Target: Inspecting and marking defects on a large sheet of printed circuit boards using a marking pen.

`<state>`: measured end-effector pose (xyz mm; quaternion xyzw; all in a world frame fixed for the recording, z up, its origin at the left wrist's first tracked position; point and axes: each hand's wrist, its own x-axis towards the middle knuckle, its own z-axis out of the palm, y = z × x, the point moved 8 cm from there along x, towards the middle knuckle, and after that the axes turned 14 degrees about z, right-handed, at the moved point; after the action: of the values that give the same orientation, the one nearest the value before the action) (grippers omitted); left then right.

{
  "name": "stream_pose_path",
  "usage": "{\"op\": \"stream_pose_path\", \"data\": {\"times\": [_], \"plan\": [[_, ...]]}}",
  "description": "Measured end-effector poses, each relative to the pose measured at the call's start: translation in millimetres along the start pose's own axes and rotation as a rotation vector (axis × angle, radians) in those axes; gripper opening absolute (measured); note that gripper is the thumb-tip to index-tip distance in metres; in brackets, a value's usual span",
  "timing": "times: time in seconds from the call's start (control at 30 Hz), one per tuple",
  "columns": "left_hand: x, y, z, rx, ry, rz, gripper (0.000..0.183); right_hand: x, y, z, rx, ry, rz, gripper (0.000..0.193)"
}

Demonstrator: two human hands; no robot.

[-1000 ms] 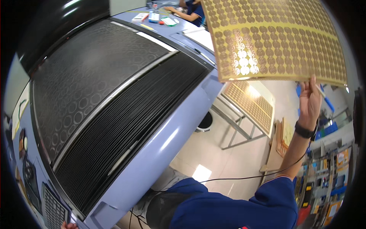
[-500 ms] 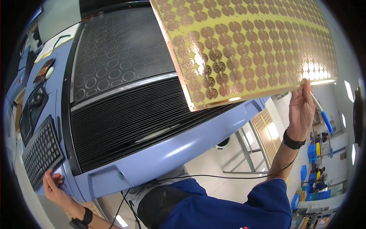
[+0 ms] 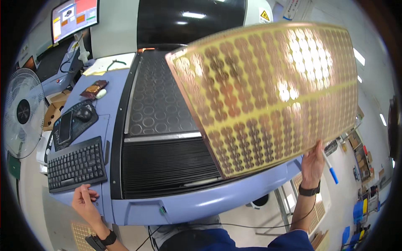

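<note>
My right hand (image 3: 312, 168) pinches the lower edge of a large copper-and-yellow circuit board panel (image 3: 261, 104) near its right part. The panel is raised and tilted above the machine bed, with rows of round copper patterns on its face. A white marker pen with a blue end (image 3: 331, 168) sticks out from the same hand, pointing down to the right. My left hand (image 3: 86, 203) is by the front edge of a black keyboard (image 3: 77, 165), its fingers loosely bent and apart, with nothing in them.
Behind the panel lie a black perforated bed (image 3: 148, 100) and ribbed black bellows (image 3: 167, 167) carrying a pale pen-like stick (image 3: 203, 182). On the left are a mouse (image 3: 83, 113), a phone (image 3: 65, 126), a brown packet (image 3: 93, 89), a fan (image 3: 23, 113) and a monitor (image 3: 75, 19).
The view has swung up and left, bringing the monitor and fan in. The panel now shows more of its face, still in my right hand. My left hand stays beside the keyboard.
</note>
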<state>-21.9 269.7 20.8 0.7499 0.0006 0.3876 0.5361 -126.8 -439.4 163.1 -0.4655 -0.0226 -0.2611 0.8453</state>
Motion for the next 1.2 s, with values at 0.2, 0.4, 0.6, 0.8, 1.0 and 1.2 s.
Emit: {"op": "stream_pose_path", "data": {"times": [0.2, 0.4, 0.6, 0.8, 1.0, 1.2], "plan": [[-1.9, 5.2, 2.0, 0.005, 0.004, 0.037, 0.031, -10.3, 8.7, 15.4, 0.006, -0.037, 0.026, 0.027], [-2.2, 6.7, -1.7, 0.007, 0.023, 0.043, 0.031, -3.6, 17.1, 9.7, -0.046, -0.008, 0.069, 0.023], [1.9, 11.3, 14.1, -0.008, 0.016, 0.01, 0.03, 2.5, 18.8, 14.0, -0.04, 0.0, 0.114, 0.021], [1.3, 6.3, -4.6, 0.061, 0.033, -0.034, 0.035, -16.1, 56.1, 74.6, 0.054, -0.061, 0.126, 0.02], [-3.7, 27.8, -0.4, 0.099, -0.004, -0.066, 0.036, -40.1, 98.9, 84.6, 0.167, -0.051, 0.18, 0.025], [-3.4, 26.1, -3.3, 0.083, -0.007, -0.06, 0.038, -45.1, 110.3, 111.4, 0.159, -0.044, 0.211, 0.024]]}}
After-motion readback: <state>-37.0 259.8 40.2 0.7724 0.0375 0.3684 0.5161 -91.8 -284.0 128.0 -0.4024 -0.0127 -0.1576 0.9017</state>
